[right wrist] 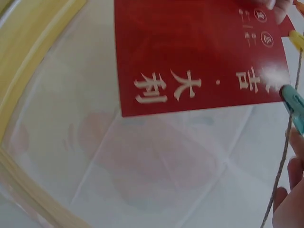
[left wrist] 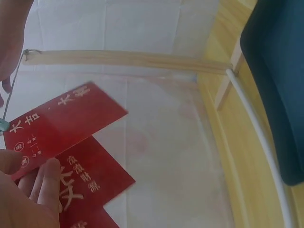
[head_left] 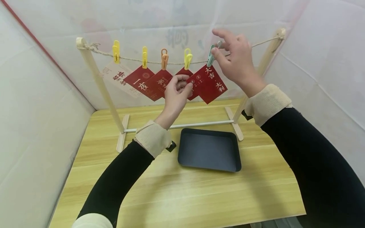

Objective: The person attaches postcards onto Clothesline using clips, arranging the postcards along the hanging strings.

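Note:
My left hand (head_left: 177,95) pinches the left corner of a red card (head_left: 212,85) with pale lettering, thumb in front. The card hangs tilted at the right of the row, its upper corner at a teal clothespin (head_left: 210,56) on the string. In the right wrist view the clothespin (right wrist: 293,107) is at the card's corner, beside the string. My right hand (head_left: 238,58) is at the clothespin, thumb near its handles and index finger stretched out above it. Another red card (left wrist: 97,175) hangs behind, partly hidden by the left hand.
The string (head_left: 129,59) runs between two wooden posts (head_left: 99,85). Yellow and orange clothespins (head_left: 164,60) hold further cards to the left, including a pale one (head_left: 118,77). A dark tray (head_left: 209,148) lies on the wooden table (head_left: 199,196) below, near a white crossbar (head_left: 199,123).

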`<state>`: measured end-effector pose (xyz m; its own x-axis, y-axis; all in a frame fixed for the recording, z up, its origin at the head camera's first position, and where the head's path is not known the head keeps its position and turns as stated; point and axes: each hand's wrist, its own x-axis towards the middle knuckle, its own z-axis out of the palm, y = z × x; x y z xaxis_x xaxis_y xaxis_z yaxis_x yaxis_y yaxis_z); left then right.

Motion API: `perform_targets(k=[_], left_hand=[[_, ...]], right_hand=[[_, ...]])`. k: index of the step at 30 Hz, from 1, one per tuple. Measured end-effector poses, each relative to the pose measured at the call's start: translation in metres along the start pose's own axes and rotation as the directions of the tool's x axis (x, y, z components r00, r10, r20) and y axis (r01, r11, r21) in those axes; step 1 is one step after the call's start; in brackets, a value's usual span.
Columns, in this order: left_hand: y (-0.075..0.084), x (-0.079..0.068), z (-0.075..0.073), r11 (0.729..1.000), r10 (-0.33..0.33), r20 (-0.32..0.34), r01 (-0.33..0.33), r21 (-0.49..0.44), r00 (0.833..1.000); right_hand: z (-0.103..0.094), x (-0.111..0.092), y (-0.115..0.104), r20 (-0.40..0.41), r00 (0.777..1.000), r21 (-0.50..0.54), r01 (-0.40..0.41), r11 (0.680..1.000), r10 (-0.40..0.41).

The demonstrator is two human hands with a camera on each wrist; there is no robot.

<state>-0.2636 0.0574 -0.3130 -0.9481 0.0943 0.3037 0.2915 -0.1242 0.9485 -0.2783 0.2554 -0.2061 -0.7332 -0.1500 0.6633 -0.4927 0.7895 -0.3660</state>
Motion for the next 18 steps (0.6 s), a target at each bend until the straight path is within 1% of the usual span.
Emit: perform_targets(k=[3, 7, 9, 11, 13, 15, 17, 18], left_hand=[[-0.003, -0.008, -0.009, 1.000, -0.007, -0.001, 0.007, -0.014, 1.000], [-0.007, -0.021, -0.024, 1.000, -0.010, 0.005, 0.010, -0.006, 1.000], [-0.010, -0.030, -0.035, 1.000, -0.014, 0.004, 0.014, 0.008, 1.000], [-0.015, -0.040, -0.047, 0.999, -0.018, 0.009, 0.018, 0.037, 1.000], [-0.019, -0.053, -0.062, 0.996, -0.016, 0.027, 0.013, 0.089, 1.000], [-0.024, -0.068, -0.079, 0.985, -0.010, 0.057, 0.000, 0.170, 0.998], [-0.026, -0.084, -0.097, 0.961, 0.017, 0.104, -0.045, 0.272, 0.994], [-0.027, -0.092, -0.106, 0.941, 0.037, 0.131, -0.079, 0.329, 0.991]], right_hand=[[0.003, -0.003, 0.002, -0.025, 1.000, -0.009, -0.011, 1.000, 0.011], [0.003, -0.009, 0.006, -0.107, 0.994, 0.011, -0.032, 0.999, 0.033], [0.002, -0.015, 0.008, -0.154, 0.988, 0.027, -0.028, 0.999, 0.032], [0.001, -0.024, 0.010, -0.204, 0.979, 0.050, 0.001, 0.999, 0.009], [-0.001, -0.036, 0.013, -0.243, 0.969, 0.079, 0.055, 0.995, -0.034], [0.000, -0.052, 0.016, -0.282, 0.958, 0.110, 0.090, 0.990, -0.055], [0.001, -0.072, 0.021, -0.294, 0.953, 0.133, 0.115, 0.984, -0.072], [0.002, -0.084, 0.023, -0.286, 0.956, 0.146, 0.114, 0.983, -0.068]])
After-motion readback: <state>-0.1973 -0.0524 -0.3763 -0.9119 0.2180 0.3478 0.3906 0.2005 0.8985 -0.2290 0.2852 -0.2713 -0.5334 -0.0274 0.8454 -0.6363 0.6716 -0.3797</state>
